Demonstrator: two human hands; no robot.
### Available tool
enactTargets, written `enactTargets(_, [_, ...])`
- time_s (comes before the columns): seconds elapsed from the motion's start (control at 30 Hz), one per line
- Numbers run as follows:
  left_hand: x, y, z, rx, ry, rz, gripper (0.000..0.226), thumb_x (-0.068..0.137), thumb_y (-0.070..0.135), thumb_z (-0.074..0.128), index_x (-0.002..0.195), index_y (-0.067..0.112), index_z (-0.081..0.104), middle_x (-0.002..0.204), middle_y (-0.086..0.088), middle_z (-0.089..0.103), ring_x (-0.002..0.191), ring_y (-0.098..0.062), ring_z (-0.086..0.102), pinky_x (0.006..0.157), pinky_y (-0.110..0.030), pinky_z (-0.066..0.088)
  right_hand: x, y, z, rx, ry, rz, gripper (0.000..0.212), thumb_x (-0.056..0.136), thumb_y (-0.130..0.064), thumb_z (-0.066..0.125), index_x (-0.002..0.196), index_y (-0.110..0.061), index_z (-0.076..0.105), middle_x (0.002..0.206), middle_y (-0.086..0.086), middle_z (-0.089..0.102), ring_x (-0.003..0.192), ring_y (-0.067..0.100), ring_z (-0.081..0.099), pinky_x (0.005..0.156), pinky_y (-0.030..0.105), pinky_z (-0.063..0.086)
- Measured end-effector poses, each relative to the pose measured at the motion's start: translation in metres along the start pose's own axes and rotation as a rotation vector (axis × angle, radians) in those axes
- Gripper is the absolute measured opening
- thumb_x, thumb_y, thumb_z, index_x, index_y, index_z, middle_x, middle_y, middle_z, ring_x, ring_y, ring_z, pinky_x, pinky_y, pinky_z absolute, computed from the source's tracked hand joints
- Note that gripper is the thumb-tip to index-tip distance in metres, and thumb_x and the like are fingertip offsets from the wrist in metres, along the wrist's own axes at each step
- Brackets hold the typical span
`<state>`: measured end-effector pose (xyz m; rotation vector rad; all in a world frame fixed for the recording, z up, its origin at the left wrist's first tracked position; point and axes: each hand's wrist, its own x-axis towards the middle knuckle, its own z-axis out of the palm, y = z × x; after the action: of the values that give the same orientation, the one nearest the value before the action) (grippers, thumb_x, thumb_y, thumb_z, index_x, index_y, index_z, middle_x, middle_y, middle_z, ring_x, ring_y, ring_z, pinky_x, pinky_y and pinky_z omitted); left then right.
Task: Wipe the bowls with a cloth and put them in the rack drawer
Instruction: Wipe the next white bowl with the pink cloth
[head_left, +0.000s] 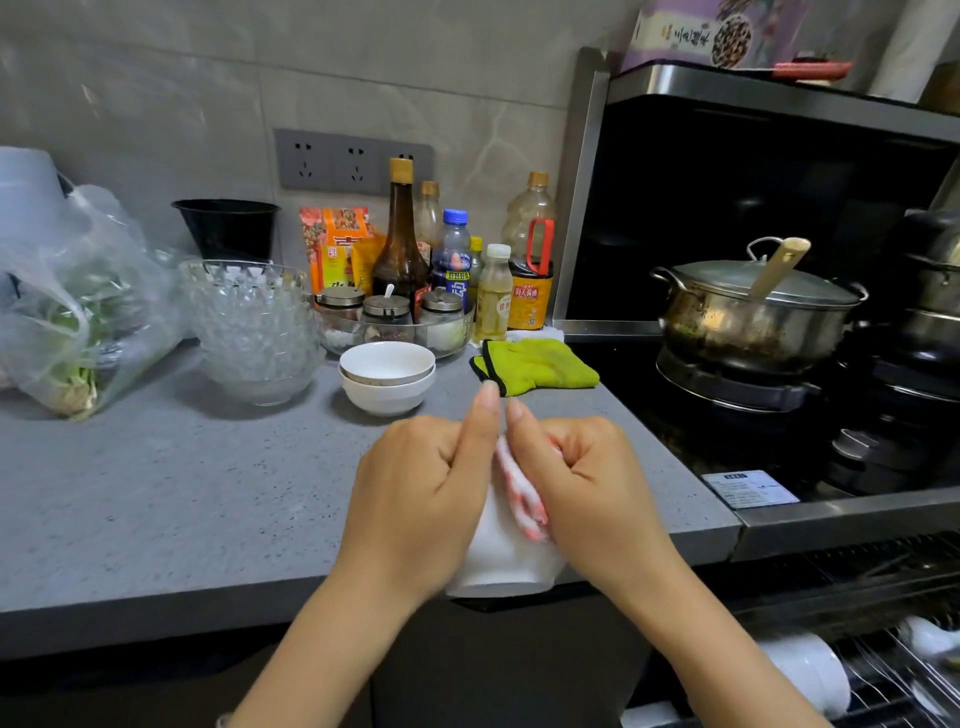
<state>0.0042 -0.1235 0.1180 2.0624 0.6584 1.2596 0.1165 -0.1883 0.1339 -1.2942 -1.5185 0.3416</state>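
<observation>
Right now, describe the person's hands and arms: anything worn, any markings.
Both the left hand and right hand are bare: no gloves, rings or watch show. Nails look short and unpainted. The left forearm and right forearm are bare too, no sleeves in view. A pale edge by the left forearm at the frame's bottom is unidentifiable.

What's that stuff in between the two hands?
In the head view, a pink-striped cloth sits between the left hand and the right hand, against the white bowl that the left hand grips.
</observation>
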Motion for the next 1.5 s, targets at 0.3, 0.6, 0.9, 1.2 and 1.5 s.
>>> enactTargets(0.3, [-0.001,0.005,0.010,-0.376,0.439,-0.250,0.076,0.096,0.048,0.040,0.059,-0.018,0.045,0.046,-0.005,0.044,0.042,-0.013,0.042,0.044,-0.027,0.031,-0.021,0.013,0.022,-0.105,0.221,-0.132,0.046,0.098,-0.044,0.027,0.139,-0.031,0.046,0.143,-0.018,0.046,0.137,0.000,0.034,0.113,0.028,0.027])
enactTargets(0.6, [-0.008,0.012,0.015,-0.399,0.458,-0.187,0.068,0.091,0.049,0.037,0.047,-0.003,0.036,0.042,-0.005,0.037,0.041,-0.015,0.035,0.041,-0.025,0.025,-0.014,0.009,0.023,-0.189,0.247,-0.266,0.042,0.101,-0.029,0.027,0.136,-0.026,0.051,0.143,-0.014,0.048,0.139,0.004,0.033,0.114,0.036,0.028])
enactTargets(0.9, [-0.011,0.005,0.003,-0.584,0.333,-0.218,0.089,0.065,0.063,0.063,0.069,-0.024,0.047,0.061,-0.042,0.042,0.059,-0.027,0.046,0.056,-0.038,0.032,-0.011,0.003,0.012,0.368,0.116,0.098,0.055,0.092,-0.045,0.036,0.082,0.005,0.056,0.048,-0.007,0.053,0.042,0.001,0.051,0.043,0.008,0.036])
enactTargets(1.2, [-0.011,-0.003,-0.005,-0.282,0.202,-0.188,0.068,0.086,0.058,0.057,0.047,0.009,0.033,0.049,-0.007,0.033,0.047,-0.015,0.031,0.045,-0.029,0.022,-0.008,0.001,0.004,0.371,0.048,0.106,0.066,0.094,-0.038,0.047,0.039,-0.004,0.034,0.029,0.007,0.034,0.022,0.009,0.028,0.032,0.011,0.025])
enactTargets(1.5, [-0.008,-0.003,0.004,-0.036,0.020,-0.050,0.092,0.087,0.074,0.022,0.050,-0.003,0.057,0.047,-0.016,0.058,0.054,-0.035,0.060,0.065,-0.052,0.049,-0.009,0.000,0.009,0.169,0.037,0.024,0.066,0.097,-0.041,0.037,0.034,-0.023,0.038,0.030,-0.002,0.043,0.030,0.008,0.039,0.045,0.019,0.035])
